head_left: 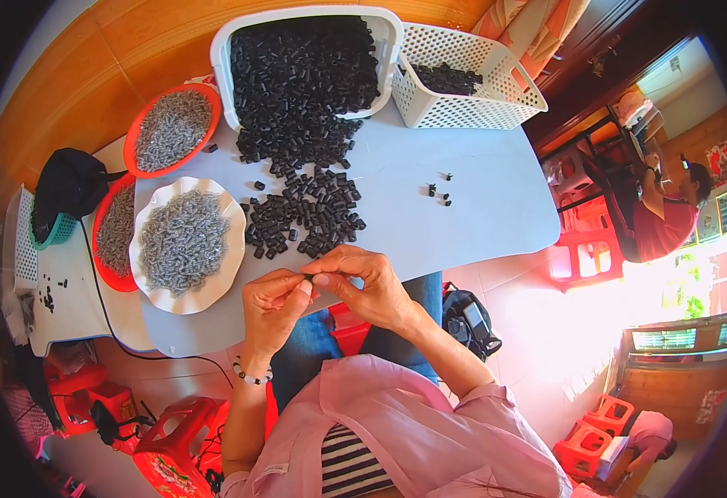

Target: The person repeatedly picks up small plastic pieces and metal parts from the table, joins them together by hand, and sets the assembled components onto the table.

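Observation:
My left hand (274, 309) and my right hand (369, 285) meet at the near edge of the table, fingertips almost touching. A small black plastic piece (308, 278) shows between the left thumb and fingers. My right thumb and forefinger are pinched together right beside it; whatever they grip is hidden. Just beyond my hands lies a spread of short black cylindrical pieces (323, 207). It runs back to a white tub (391, 37) heaped with the same pieces. Left of my hands, a wavy-rimmed white plate (232, 274) holds many small clear-grey parts (185, 241).
Two red bowls (130, 153) (123, 286) of grey parts stand at left. A white perforated basket (463, 112) with black pieces is at back right. A few small pieces (440, 194) lie on the tabletop (496, 199). Red stools (185, 440) and two people are around.

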`<state>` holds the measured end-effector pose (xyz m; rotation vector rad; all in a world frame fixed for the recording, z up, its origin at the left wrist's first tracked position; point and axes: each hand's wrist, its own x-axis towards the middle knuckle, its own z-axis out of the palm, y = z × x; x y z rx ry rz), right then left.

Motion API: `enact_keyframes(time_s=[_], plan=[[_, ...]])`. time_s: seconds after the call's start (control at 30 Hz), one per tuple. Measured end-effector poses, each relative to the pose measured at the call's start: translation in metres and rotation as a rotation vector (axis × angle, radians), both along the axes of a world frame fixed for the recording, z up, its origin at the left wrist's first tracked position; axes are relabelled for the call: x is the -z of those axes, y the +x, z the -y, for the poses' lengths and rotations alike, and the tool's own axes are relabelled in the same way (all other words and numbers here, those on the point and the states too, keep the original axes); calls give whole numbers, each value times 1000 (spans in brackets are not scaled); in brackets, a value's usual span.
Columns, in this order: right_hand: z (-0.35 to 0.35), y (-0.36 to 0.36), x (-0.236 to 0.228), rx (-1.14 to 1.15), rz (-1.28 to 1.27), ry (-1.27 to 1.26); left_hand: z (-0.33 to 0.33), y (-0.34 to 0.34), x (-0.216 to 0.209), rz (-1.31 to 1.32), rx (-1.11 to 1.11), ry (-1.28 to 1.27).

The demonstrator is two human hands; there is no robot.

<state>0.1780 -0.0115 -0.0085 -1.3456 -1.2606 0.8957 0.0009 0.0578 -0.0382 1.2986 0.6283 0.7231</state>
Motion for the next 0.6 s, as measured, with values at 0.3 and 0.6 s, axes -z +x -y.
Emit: enact_keyframes(time_s=[0.3, 0.6], plan=[[-5, 9, -7, -71, 39, -25, -2, -1, 0, -4, 22, 17], [-1, 34, -7, 126, 320, -41, 1, 5, -3, -5, -86, -12]])
